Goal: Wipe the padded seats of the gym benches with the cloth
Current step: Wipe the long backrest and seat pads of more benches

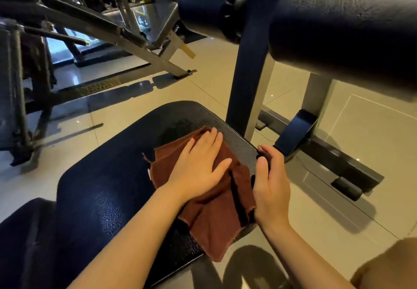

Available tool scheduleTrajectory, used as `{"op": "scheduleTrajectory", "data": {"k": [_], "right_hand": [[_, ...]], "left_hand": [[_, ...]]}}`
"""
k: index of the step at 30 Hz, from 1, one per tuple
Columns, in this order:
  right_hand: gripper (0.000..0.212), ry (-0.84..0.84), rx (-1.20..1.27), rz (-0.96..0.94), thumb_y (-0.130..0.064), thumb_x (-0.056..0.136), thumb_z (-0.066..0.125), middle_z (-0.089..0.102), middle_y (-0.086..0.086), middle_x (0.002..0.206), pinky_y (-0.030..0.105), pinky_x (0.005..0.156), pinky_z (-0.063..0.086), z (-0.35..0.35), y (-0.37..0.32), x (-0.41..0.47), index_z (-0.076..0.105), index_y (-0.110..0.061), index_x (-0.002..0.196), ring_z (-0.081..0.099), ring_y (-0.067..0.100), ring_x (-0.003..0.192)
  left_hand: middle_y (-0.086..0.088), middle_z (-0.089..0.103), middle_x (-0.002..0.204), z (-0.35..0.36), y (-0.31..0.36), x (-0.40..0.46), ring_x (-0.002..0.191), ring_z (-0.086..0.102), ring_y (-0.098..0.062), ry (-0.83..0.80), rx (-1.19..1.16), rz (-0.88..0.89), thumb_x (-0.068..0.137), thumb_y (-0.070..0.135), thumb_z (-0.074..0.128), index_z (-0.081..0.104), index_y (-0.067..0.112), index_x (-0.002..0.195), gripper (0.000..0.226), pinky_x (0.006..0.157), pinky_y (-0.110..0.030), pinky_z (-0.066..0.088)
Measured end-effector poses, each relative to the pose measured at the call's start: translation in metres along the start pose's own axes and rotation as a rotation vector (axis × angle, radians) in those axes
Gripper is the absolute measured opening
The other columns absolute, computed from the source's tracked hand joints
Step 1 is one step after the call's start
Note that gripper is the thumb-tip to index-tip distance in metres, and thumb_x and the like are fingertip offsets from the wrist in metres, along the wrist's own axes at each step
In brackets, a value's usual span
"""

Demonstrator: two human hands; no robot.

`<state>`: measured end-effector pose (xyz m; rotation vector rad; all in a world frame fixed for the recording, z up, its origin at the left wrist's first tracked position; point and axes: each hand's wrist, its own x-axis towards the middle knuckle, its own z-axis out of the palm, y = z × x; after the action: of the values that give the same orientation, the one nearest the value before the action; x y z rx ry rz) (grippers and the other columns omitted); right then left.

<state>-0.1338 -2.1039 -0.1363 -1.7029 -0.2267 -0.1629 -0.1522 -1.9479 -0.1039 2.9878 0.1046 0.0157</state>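
Plainly the thin, limp brown terry cloth (216, 200) lies rumpled at the right edge of the black padded vinyl seat (108, 189), best driven under the flat, straight-fingered left hand (198, 164) pressing it, while the right hand (270, 180) curls over that edge.

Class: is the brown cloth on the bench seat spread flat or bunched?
Mostly spread: the cloth lies flat with creases under the left hand.

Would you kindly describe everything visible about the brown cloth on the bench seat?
The cloth is a reddish-brown, towel-like rag with frayed edges, lying rumpled and folded on the black padded seat. Its near corner hangs over the seat's edge. The left hand presses flat on it; the right hand rests at its right edge.
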Motion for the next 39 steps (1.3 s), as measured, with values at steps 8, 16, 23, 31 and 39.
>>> {"op": "scheduleTrajectory", "data": {"k": [8, 16, 23, 31, 39], "right_hand": [[0.036, -0.019, 0.125, 0.067, -0.043, 0.094, 0.032, 0.051, -0.027, 0.115, -0.002, 0.084, 0.031, -0.004, -0.001, -0.002, 0.041, -0.034, 0.127, 0.045, -0.022, 0.106], [0.034, 0.017, 0.082, 0.047, -0.038, 0.092, 0.036, 0.053, -0.029, 0.115, -0.002, 0.082, 0.033, -0.002, 0.003, 0.001, 0.047, -0.033, 0.124, 0.046, -0.021, 0.105], [0.061, -0.056, -0.005, 0.01, -0.06, 0.084, 0.03, 0.054, -0.024, 0.127, 0.015, 0.096, 0.038, -0.002, 0.005, -0.001, 0.052, -0.032, 0.133, 0.048, -0.007, 0.117], [0.053, -0.123, -0.06, 0.025, -0.05, 0.093, 0.027, 0.056, -0.008, 0.134, 0.022, 0.105, 0.034, -0.005, -0.001, 0.0, 0.056, -0.026, 0.13, 0.046, 0.007, 0.128], [0.039, -0.356, -0.232, 0.055, -0.04, 0.103, 0.036, 0.038, -0.025, 0.132, 0.025, 0.104, 0.029, -0.038, -0.056, 0.008, 0.041, -0.037, 0.141, 0.034, -0.004, 0.124]], "left_hand": [[0.016, -0.023, 0.157, 0.011, 0.042, -0.09, 0.141, -0.027, 0.004, -0.031, -0.085, 0.141, 0.088, 0.073, -0.003, -0.009, 0.03, 0.153, 0.078, 0.117, -0.028, -0.015], [0.02, -0.012, 0.157, 0.006, -0.009, -0.016, 0.144, -0.015, 0.005, 0.014, -0.037, 0.142, 0.086, 0.068, 0.004, 0.001, 0.036, 0.153, 0.075, 0.118, -0.028, -0.011], [0.01, -0.001, 0.163, -0.001, -0.037, 0.031, 0.149, -0.004, -0.005, 0.019, 0.004, -0.044, 0.088, 0.068, 0.008, 0.005, 0.029, 0.156, 0.078, 0.12, -0.037, -0.005], [-0.003, -0.006, 0.164, 0.004, -0.008, -0.033, 0.15, -0.008, -0.017, 0.03, -0.016, -0.326, 0.062, 0.084, -0.013, -0.003, 0.02, 0.156, 0.113, 0.119, -0.035, -0.006], [0.008, -0.021, 0.159, 0.011, 0.024, -0.063, 0.146, -0.021, -0.009, 0.006, -0.03, -0.095, 0.08, 0.072, -0.016, -0.011, 0.029, 0.153, 0.085, 0.12, -0.034, -0.013]]}}
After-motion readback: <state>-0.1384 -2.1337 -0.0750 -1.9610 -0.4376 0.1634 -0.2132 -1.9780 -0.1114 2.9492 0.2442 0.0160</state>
